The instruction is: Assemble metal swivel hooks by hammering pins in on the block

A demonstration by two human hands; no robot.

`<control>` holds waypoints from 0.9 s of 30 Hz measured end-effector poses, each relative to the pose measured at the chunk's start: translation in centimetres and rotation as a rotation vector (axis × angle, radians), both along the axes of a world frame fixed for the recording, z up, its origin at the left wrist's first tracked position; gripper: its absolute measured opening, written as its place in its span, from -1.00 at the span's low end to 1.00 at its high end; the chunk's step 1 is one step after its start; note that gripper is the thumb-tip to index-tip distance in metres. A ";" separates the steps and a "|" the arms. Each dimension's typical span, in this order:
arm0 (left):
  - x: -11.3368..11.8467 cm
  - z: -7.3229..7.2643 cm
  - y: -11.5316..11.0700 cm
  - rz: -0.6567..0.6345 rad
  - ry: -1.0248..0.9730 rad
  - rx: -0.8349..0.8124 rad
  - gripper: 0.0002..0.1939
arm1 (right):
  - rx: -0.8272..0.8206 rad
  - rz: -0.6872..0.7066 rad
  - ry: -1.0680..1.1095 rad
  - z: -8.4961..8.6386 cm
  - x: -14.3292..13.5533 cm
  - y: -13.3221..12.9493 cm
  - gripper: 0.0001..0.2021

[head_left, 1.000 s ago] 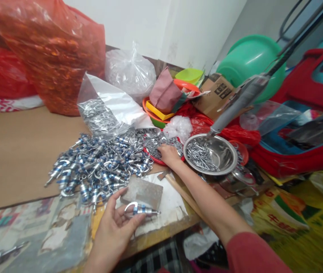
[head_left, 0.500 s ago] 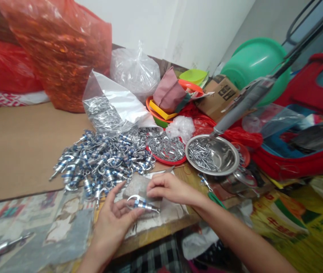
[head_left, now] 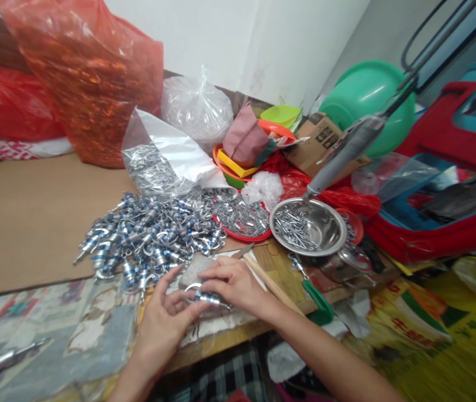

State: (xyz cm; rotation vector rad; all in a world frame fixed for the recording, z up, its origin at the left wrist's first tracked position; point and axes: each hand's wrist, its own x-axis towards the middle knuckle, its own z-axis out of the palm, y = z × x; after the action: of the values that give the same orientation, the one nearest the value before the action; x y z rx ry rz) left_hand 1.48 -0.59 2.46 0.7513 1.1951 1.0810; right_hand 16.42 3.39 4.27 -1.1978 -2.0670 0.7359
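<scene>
My left hand [head_left: 165, 315] is closed, thumb and fingers gripping a silver-and-blue metal hook piece [head_left: 208, 297] with a curved arm and a thin tip. Over that piece my right hand [head_left: 232, 282] bends, its fingers closed on the upper side; the fingertips are partly hidden. Beneath and behind the hands lies a grey block [head_left: 194, 270] on pale, worn sheeting. A pile of similar hook pieces [head_left: 154, 234] lies just beyond the left hand. Beside the right wrist, a light wooden handle [head_left: 274, 283] lies slanted on the wooden tabletop.
A steel bowl [head_left: 332, 231] holds metal pins; a red tray [head_left: 248, 238] holds small silver parts. Behind stand a clear bag [head_left: 148, 167] of parts and a large red bag [head_left: 99, 84]. A grey-handled lever [head_left: 342, 151] reaches over the bowl. A green handle [head_left: 320, 304] lies at right.
My right hand has moved left and now bends over the hook piece in my left hand. The wooden handle beside it has come into view. The camera view has shifted slightly.
</scene>
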 end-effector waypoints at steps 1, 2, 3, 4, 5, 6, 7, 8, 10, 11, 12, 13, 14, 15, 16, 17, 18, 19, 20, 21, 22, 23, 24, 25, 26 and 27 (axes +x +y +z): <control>0.0 0.0 0.0 0.011 0.003 -0.004 -0.14 | 0.039 -0.066 0.049 0.1 0.7 -0.3 -0.86; 0.1 0.1 -0.1 0.022 0.007 -0.009 -0.14 | 0.080 -0.152 0.075 0.1 1.7 -0.7 -0.84; 0.1 0.1 -0.1 0.033 0.014 -0.012 -0.14 | 0.115 -0.248 0.060 0.1 3.0 -1.0 -0.82; 0.2 0.1 -0.1 0.042 0.022 -0.015 -0.14 | 0.136 -0.341 0.001 0.0 4.3 -1.4 -0.80; 0.2 0.1 -0.1 0.046 0.030 -0.016 -0.14 | 0.121 -0.412 -0.112 -0.4 5.8 -1.8 -0.76; 0.2 0.1 -0.1 0.043 0.034 -0.018 -0.15 | 0.082 -0.449 -0.252 -0.8 7.2 -2.1 -0.70; 0.1 0.1 -0.1 0.036 0.036 -0.019 -0.14 | 0.017 -0.457 -0.377 -1.4 8.4 -2.4 -0.65; 0.1 0.1 -0.1 0.026 0.036 -0.021 -0.14 | -0.046 -0.447 -0.474 -1.9 9.3 -2.7 -0.62; 0.0 0.0 -0.1 0.010 0.033 -0.019 -0.14 | -0.139 -0.426 -0.528 -2.8 10.4 -3.2 -0.68; 0.0 0.0 -0.1 0.005 0.033 -0.016 -0.14 | -0.155 -0.430 -0.497 -2.9 10.5 -3.3 -0.72; -0.1 0.1 -0.1 0.003 0.036 -0.014 -0.15 | -0.147 -0.439 -0.443 -2.8 10.3 -3.5 -0.74; -0.1 0.1 -0.1 0.002 0.040 -0.013 -0.15 | -0.125 -0.442 -0.381 -2.3 10.0 -3.8 -0.75; -0.1 0.1 -0.1 0.002 0.042 -0.013 -0.16 | -0.094 -0.428 -0.323 -1.5 9.6 -4.1 -0.74; -0.2 0.1 -0.1 0.004 0.043 -0.013 -0.16 | -0.052 -0.391 -0.274 -0.6 9.1 -4.4 -0.71; -0.1 0.2 -0.2 0.009 0.041 -0.015 -0.16 | -0.001 -0.335 -0.235 0.5 8.5 -4.8 -0.69; -0.1 0.2 -0.2 0.014 0.038 -0.016 -0.15 | 0.051 -0.271 -0.205 1.5 7.9 -5.3 -0.66; 0.0 0.3 -0.2 0.020 0.037 -0.018 -0.14 | 0.103 -0.212 -0.184 2.4 7.4 -5.7 -0.63; 0.0 0.3 -0.2 0.026 0.035 -0.018 -0.13 | 0.158 -0.166 -0.169 3.1 6.9 -6.1 -0.60; 0.1 0.4 -0.2 0.030 0.033 -0.017 -0.12 | 0.205 -0.131 -0.171 3.5 6.5 -6.4 -0.57; 0.2 0.6 -0.2 0.031 0.026 -0.015 -0.12 | 0.229 -0.099 -0.199 3.7 6.1 -6.6 -0.54; 0.3 0.8 -0.2 0.032 0.014 -0.013 -0.12 | 0.227 -0.068 -0.254 3.6 5.8 -6.7 -0.53; 0.3 0.9 -0.3 0.034 -0.001 -0.014 -0.12 | 0.204 -0.033 -0.326 3.4 5.5 -6.8 -0.52; 0.3 1.1 -0.3 0.037 -0.013 -0.015 -0.12 | 0.173 -0.006 -0.402 3.1 5.4 -6.8 -0.51; 0.3 1.2 -0.3 0.042 -0.021 -0.018 -0.12 | 0.149 0.012 -0.464 2.8 5.3 -6.8 -0.50; 0.3 1.2 -0.3 0.046 -0.020 -0.021 -0.13 | 0.140 0.014 -0.492 2.4 5.2 -6.9 -0.50; 0.2 1.2 -0.3 0.052 -0.011 -0.025 -0.13 | 0.154 -0.003 -0.482 2.1 5.2 -6.9 -0.50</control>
State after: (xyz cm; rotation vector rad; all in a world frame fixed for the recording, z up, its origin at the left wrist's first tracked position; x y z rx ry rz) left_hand 1.71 -0.86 3.62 0.6979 1.2227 1.1092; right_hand 21.63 -3.54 6.40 -1.3881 -2.4530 0.2914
